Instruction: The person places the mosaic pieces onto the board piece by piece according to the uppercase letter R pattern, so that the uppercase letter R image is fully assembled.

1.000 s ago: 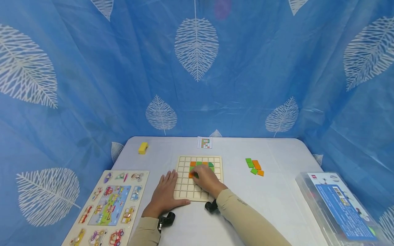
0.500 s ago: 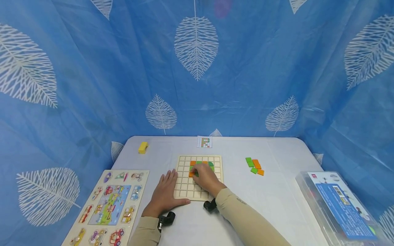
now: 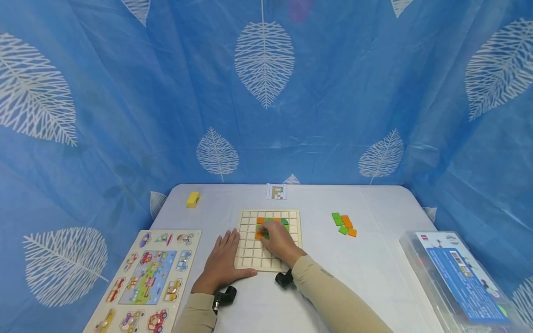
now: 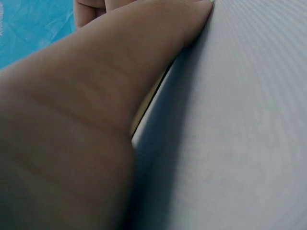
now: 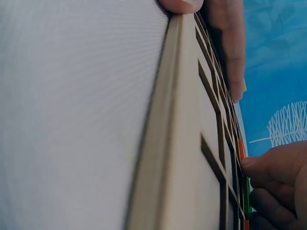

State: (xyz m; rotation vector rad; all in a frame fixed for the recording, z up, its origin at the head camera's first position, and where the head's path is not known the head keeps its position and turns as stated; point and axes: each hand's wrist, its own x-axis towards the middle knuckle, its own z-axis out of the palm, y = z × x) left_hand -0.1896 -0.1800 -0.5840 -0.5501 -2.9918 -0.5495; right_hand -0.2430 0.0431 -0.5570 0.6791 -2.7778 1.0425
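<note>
Grid bd [image 3: 245, 253]: wood, matt, smooth edge. Box [image 3: 433, 282]: see-thru plastic, glossy. Curtain [image 3: 325, 92]: plastic-like, w/ sheen.

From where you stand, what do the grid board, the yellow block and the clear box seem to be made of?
Grid board: likely smooth, unpainted wood; its surface and edge are pale tan.
Yellow block: matte-looking painted wood or plastic, too small to tell which; its visible faces are yellow.
Clear box: probably hard, glossy plastic; its side is see-through.

Two hands [image 3: 222, 263]; one each: grid board [image 3: 250, 260]; puzzle [image 3: 147, 277]; card [image 3: 276, 191]; yellow block [image 3: 193, 200]; case [image 3: 462, 277]
</note>
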